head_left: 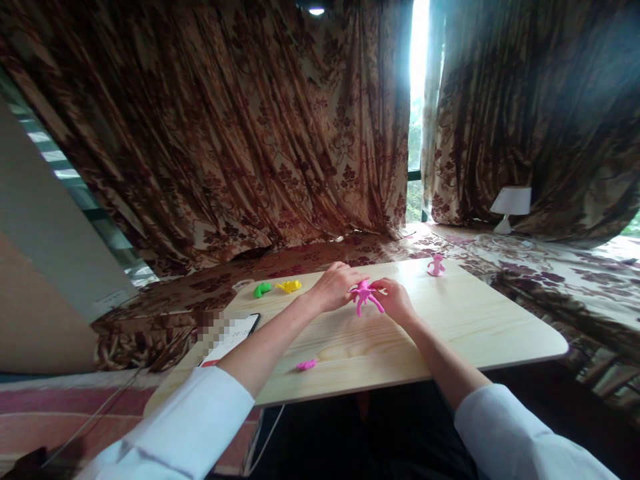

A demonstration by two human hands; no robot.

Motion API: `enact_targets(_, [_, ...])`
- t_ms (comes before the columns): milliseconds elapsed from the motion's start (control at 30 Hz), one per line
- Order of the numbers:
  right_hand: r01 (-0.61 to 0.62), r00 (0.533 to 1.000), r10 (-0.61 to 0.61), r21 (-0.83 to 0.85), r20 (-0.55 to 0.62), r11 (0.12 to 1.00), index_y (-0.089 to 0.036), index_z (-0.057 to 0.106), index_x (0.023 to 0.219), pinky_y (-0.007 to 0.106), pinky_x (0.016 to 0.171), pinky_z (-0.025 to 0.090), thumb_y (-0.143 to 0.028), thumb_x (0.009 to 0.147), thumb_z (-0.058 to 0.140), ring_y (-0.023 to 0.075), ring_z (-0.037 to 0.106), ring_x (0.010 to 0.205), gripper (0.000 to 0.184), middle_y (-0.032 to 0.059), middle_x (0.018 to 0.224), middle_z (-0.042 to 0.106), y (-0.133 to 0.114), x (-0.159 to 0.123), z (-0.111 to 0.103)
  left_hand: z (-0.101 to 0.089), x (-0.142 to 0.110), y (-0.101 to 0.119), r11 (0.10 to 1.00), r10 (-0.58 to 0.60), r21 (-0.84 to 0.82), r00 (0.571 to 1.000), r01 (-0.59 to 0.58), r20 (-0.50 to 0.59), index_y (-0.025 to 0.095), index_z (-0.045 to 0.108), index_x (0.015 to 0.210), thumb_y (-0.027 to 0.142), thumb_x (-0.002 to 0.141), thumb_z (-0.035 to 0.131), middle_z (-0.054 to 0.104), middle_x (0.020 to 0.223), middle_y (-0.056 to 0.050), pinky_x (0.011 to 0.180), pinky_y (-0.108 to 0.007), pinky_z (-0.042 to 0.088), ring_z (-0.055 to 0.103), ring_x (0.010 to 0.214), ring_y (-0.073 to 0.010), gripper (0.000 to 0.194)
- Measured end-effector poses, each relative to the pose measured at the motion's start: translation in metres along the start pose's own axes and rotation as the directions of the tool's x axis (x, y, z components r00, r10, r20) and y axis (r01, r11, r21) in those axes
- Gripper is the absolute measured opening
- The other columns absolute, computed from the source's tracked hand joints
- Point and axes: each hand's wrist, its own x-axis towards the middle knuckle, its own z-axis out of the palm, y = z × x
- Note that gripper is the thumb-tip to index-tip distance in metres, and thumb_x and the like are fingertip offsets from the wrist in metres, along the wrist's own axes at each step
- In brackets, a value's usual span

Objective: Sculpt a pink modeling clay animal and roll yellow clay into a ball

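Pink and thin-limbed, the figure [366, 295] is between our hands, over the far half of the table [500, 327]. Our left hand [337, 287] pinches it on one side and our right hand [395, 302] on the other, fingertips drawn close; how firmly, we cannot tell. Nor can we tell whether its lower limbs touch the wood. We judge those limbs the weak point: pulling unevenly from both sides could stretch or tear one, and a slack pinch could let the body swing or drop. Near the front edge lies a pink piece [307, 365]; a low sweep of our left forearm [280, 337] could knock it off, or nudge the tablet [233, 339] alongside.
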Motion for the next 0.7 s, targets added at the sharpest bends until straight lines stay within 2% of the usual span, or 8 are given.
enact_targets(333, [0.042,0.999,-0.043,-0.049,-0.015,0.998,-0.016,0.059,0.101,0.036,0.078,0.05,-0.031,0.089,0.052,0.0159,0.06,0.087,0.021,0.0051,0.102,0.061,-0.001,-0.002,0.001,0.0,-0.002,0.003,1.0,0.003,-0.007,1.0,-0.003,-0.007,0.025,0.055,0.118,0.032,0.085,0.051,0.065,0.108,-0.006,0.09,-0.035,0.034,0.055,0.101,-0.0202,0.034])
enact_targets(700, [0.048,0.998,-0.049,-0.041,-0.027,0.998,-0.016,0.06,0.1,0.036,0.078,0.05,-0.03,0.09,0.051,0.0156,0.06,0.087,0.019,0.0049,0.101,0.061,-0.004,-0.003,-0.001,-0.005,-0.003,0.012,0.999,0.04,-0.022,0.999,-0.04,0.001,0.023,0.055,0.119,0.035,0.085,0.052,0.065,0.104,-0.006,0.091,-0.035,0.033,0.056,0.099,-0.0195,0.035])
